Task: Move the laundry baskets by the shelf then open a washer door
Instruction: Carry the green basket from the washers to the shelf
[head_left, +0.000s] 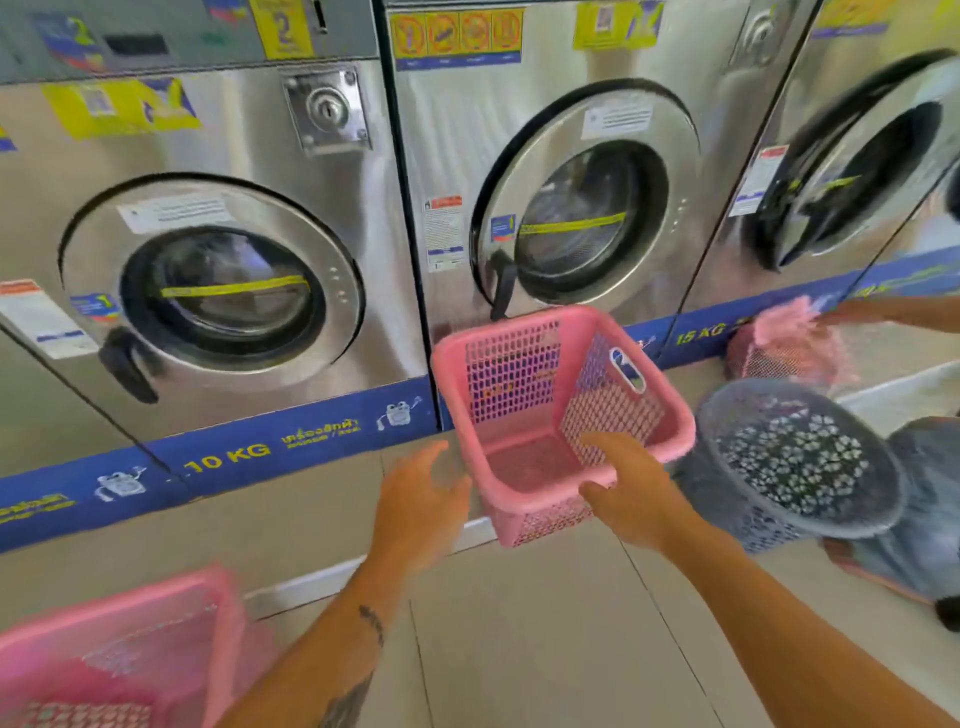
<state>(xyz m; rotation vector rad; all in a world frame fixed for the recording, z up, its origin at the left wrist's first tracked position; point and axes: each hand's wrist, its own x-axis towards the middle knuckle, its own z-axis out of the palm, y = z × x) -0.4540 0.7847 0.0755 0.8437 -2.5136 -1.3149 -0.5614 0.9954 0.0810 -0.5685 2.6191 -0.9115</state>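
Note:
A pink square laundry basket (524, 405) is tilted in front of the middle washer, empty inside. My right hand (628, 493) grips its near rim, thumb inside. My left hand (421, 499) hovers open just left of the basket, fingers spread, not touching it. To the right lies a grey-blue round basket (789, 457), tipped with its mouth facing me. A second pink basket (119, 649) sits at the bottom left. The middle washer door (576, 213) and the left washer door (218, 280) are closed, each with a black handle on its left side.
Steel washers line the wall above a blue base strip (291, 447). At the far right a mirrored panel (904, 322) reflects an arm and a pink basket. A third washer door (857, 166) is at the upper right. Tiled floor (519, 649) spreads below my arms.

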